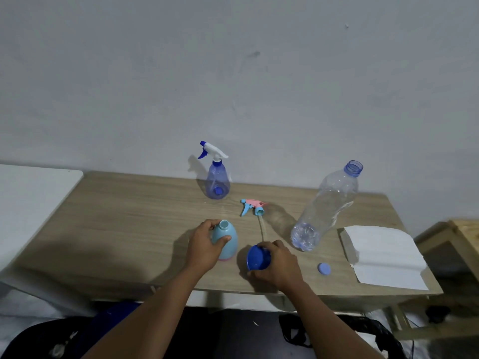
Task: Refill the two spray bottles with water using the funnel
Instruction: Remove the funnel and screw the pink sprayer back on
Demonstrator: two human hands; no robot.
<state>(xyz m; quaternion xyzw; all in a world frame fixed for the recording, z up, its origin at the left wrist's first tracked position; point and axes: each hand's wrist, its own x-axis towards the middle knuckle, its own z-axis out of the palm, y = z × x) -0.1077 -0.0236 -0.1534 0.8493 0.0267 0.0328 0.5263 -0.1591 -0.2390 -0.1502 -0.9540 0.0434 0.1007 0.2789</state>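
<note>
Left hand [204, 244] grips rounded pale-blue bottle [226, 242]; right hand [278, 265] clasps glossy blue funnel [256, 259].

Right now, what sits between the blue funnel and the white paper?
A small blue cap lies on the table there; the head camera shows it.

Folded white paper [383, 252] lies on wooden table [129, 216].

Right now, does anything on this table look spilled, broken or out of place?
No spill or damage shows. The pink-and-blue spray head lies on its side on the table, off the light blue bottle that the left hand holds. A blue cap lies loose near the open water bottle. Both fit a refill under way.
</note>
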